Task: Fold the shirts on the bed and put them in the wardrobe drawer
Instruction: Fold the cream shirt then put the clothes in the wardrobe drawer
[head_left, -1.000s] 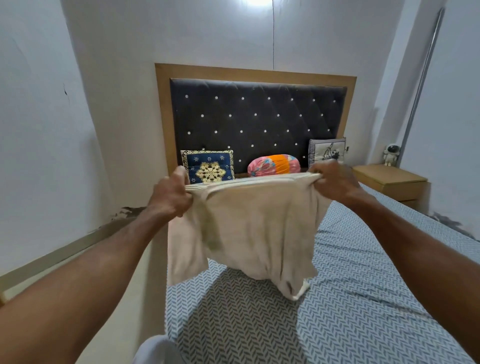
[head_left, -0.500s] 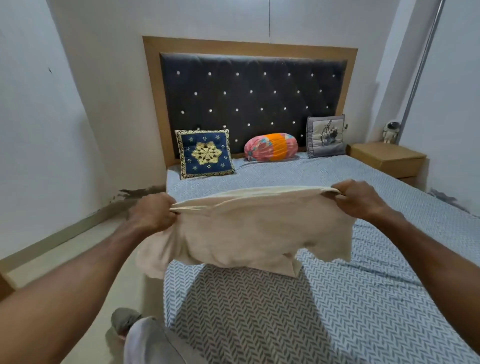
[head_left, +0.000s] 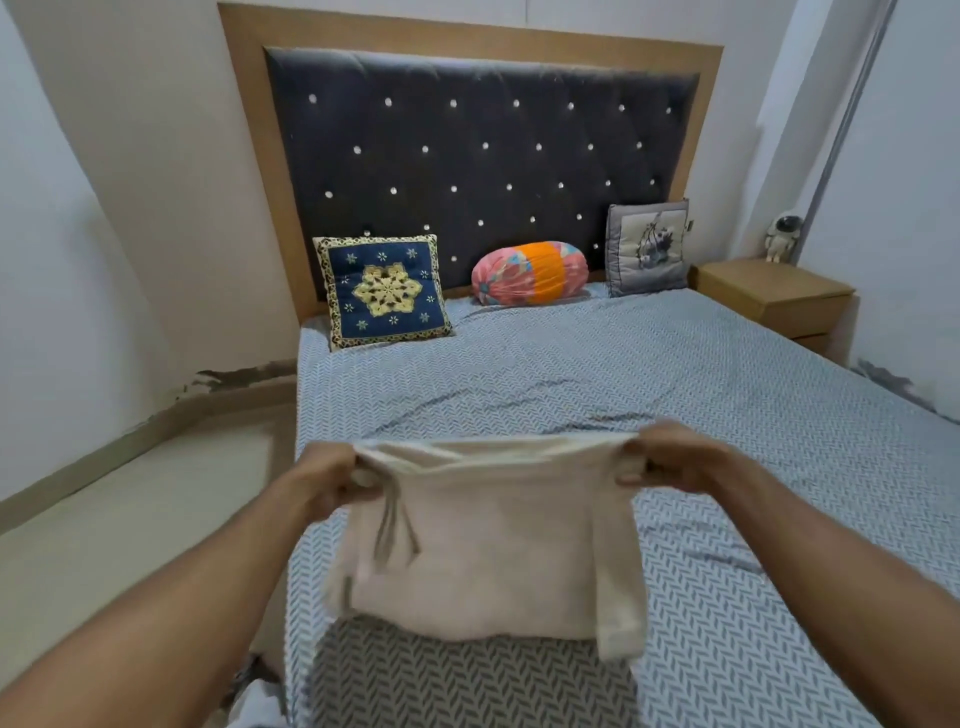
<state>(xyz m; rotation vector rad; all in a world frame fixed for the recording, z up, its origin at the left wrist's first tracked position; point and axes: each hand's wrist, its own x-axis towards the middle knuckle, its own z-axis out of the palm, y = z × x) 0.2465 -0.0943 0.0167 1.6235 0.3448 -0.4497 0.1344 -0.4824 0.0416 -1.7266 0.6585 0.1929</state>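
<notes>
Cream cotton hung nearest the camera: the shirt (head_left: 488, 540) was stretched by its top edge between both hands, its lower part draping down to brush the patterned sheet of the bed (head_left: 727, 415) near the foot. The left hand (head_left: 332, 480) had its fingers curled tight round one corner of the fabric, and the right hand (head_left: 660, 462) pinched the other corner in the same way, so the cloth ran taut between them. Compared with a second before, the hands had dropped from about the level of the pillows to low over the mattress, and the shirt, which then swung free in the air, now reached the sheet. That suggested the shaking-out was over and the shirt was being laid flat for its first fold; nothing had been folded yet, and no wardrobe or drawer was in view.

Further up the bed lay loose wrinkles in the sheet, then a navy cushion (head_left: 384, 291) with a gold pattern, a pink and orange bolster (head_left: 535, 273) and a grey cushion (head_left: 649, 249), all against the dark studded headboard (head_left: 478, 145). Beside the bed on the right stood a wooden nightstand (head_left: 774, 296).
</notes>
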